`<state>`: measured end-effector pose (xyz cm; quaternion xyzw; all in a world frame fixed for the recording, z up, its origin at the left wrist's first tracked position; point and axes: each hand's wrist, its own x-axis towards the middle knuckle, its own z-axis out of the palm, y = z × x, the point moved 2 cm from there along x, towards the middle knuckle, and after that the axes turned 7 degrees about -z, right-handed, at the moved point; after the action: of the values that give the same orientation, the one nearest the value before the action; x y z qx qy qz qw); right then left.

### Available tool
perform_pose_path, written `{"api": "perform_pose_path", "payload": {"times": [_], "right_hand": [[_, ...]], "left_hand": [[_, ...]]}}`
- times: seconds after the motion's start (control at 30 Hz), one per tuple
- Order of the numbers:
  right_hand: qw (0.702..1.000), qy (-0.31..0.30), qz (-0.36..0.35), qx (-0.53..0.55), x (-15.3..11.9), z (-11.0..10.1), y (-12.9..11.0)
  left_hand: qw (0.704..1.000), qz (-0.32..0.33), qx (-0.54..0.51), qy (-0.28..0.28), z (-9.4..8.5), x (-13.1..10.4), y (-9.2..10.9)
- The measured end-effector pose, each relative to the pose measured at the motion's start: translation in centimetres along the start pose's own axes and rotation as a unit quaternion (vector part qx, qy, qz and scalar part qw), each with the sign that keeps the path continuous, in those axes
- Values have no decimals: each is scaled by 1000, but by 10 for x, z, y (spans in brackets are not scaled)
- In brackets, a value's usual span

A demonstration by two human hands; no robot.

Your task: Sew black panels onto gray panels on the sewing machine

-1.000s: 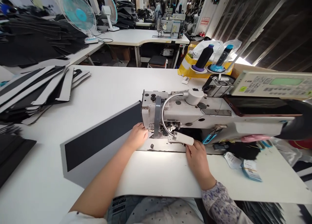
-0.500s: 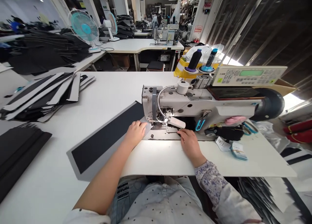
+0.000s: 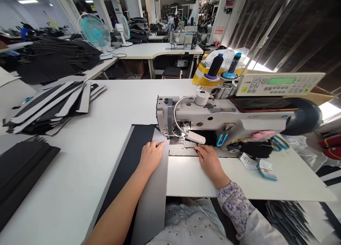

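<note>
My left hand (image 3: 151, 156) rests on a long dark fabric panel (image 3: 137, 140) with grey borders, fingers laid on its grey strip (image 3: 154, 191) and thumb pointing at the needle area. The panel's far right corner lies at the head of the sewing machine (image 3: 197, 117); its near end runs under my forearm and off the table edge. On the front edge of the machine bed, right of the needle, my right hand (image 3: 210, 163) has thumb and forefinger together at a small dark bit. What that bit is cannot be made out.
Stacked dark panels (image 3: 26, 174) and a pile of grey-edged strips (image 3: 50, 108) lie at the left. Thread cones (image 3: 215, 67) stand behind the machine. Labels (image 3: 267, 169) and blue-handled scissors (image 3: 280, 143) lie at the right. Fans (image 3: 96, 33) stand further back.
The panel has turned from a slant across the table to pointing towards my body, its near end swinging right. My left hand has turned with it. My right hand stays at the bed edge.
</note>
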<state>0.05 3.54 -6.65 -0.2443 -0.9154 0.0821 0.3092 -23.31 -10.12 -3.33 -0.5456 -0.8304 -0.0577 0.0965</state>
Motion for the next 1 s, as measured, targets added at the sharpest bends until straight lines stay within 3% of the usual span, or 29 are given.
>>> {"api": "perform_pose_path", "payload": {"times": [0.17, 0.47, 0.63, 0.8, 0.87, 1.0], "right_hand": [[999, -10, 22, 21, 1, 2, 0], [998, -22, 39, 32, 6, -2, 1], [978, -21, 89, 190, 19, 3, -20], [911, -96, 92, 391, 55, 38, -60], [910, -102, 104, 388, 66, 52, -67], [939, -103, 131, 301, 76, 67, -64]], "left_hand": [[999, -44, 6, -1, 7, 13, 6], [999, -39, 8, 11, 15, 46, 0], [999, -37, -6, 8, 18, 56, -3], [996, 23, -89, 10, 8, 33, -10], [994, 13, -109, 26, 2, 18, -11], [994, 16, -105, 40, -5, -1, -5]]}}
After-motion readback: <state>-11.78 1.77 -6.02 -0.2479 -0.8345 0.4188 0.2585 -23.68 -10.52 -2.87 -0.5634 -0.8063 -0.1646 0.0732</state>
